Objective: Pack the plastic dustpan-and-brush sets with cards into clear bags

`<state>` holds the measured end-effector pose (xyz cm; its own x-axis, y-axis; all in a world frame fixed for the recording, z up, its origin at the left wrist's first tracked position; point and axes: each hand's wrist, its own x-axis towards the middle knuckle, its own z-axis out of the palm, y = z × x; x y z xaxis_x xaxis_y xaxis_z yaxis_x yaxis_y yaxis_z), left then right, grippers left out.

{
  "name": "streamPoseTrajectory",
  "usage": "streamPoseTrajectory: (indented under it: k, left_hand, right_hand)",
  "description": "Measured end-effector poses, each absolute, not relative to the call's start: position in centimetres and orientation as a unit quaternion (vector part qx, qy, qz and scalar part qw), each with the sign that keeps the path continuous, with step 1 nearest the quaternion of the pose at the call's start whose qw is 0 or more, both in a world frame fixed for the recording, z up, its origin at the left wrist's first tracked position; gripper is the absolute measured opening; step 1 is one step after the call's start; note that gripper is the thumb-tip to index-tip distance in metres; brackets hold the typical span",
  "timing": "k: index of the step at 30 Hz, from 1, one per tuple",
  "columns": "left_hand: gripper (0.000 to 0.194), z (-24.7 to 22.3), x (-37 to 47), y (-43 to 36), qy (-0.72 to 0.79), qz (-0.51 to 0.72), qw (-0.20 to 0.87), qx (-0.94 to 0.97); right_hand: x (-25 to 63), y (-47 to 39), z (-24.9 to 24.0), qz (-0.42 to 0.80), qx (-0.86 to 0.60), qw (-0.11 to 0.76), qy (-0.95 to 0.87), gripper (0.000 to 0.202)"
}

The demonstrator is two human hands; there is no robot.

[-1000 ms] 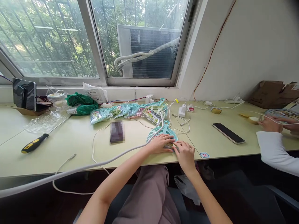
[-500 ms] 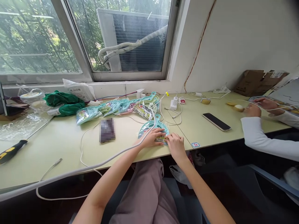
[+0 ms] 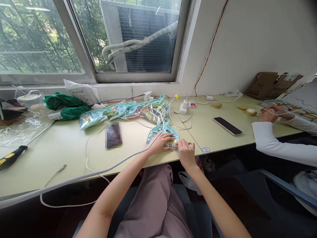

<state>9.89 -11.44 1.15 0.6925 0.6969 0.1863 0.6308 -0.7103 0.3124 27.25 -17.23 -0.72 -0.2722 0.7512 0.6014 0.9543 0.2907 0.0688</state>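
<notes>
At the table's front edge lies a turquoise, dustpan-shaped plastic pack [image 3: 166, 125] with a looped handle, wrapped in clear film. My left hand [image 3: 160, 143] rests flat across its lower part, fingers stretched out, covering much of the printed label. At the lower right corner of the wrapper, my right hand [image 3: 186, 150] is closed with fingers curled in a pinch; the film edge runs into its fingertips. A white cable [image 3: 128, 160] passes over my left wrist and up across the pack. Behind it, several similar wrapped turquoise packs [image 3: 123, 109] lie in a row.
A pixelated dark object [image 3: 113, 135] lies left of the pack, a screwdriver [image 3: 12, 158] farther left. Green cloth [image 3: 64, 105] sits by the window. To the right are a charger [image 3: 183, 107], a phone [image 3: 228, 126], a cardboard box [image 3: 268, 86] and another person's hands [image 3: 271, 114].
My right hand has curled more tightly and edged slightly right and down at the wrapper's corner. My left hand stays on the pack. The view has shifted a little.
</notes>
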Motion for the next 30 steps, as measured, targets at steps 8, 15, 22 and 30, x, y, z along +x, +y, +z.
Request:
streamPoseTrajectory:
  k: [8, 15, 22, 30]
  left_hand:
    - [0.06, 1.4, 9.8, -10.8, 0.381, 0.13, 0.099, 0.91]
    - [0.049, 1.3, 9.8, -11.7, 0.34, 0.211, 0.067, 0.914]
    - [0.015, 1.2, 9.7, -11.6, 0.325, 0.236, 0.092, 0.911]
    - [0.022, 1.0, 9.6, -11.8, 0.307, 0.233, 0.025, 0.923]
  right_hand:
    - [26.1, -19.4, -1.0, -0.183, -0.536, 0.266, -0.78, 0.023]
    - [27.1, -18.8, -0.8, -0.11, -0.557, 0.296, -0.768, 0.017]
    - [28.7, -17.8, 0.3, -0.013, -0.512, 0.34, -0.789, 0.023]
    - [28.0, -9.5, 2.6, 0.128, -0.421, 0.257, -0.861, 0.027]
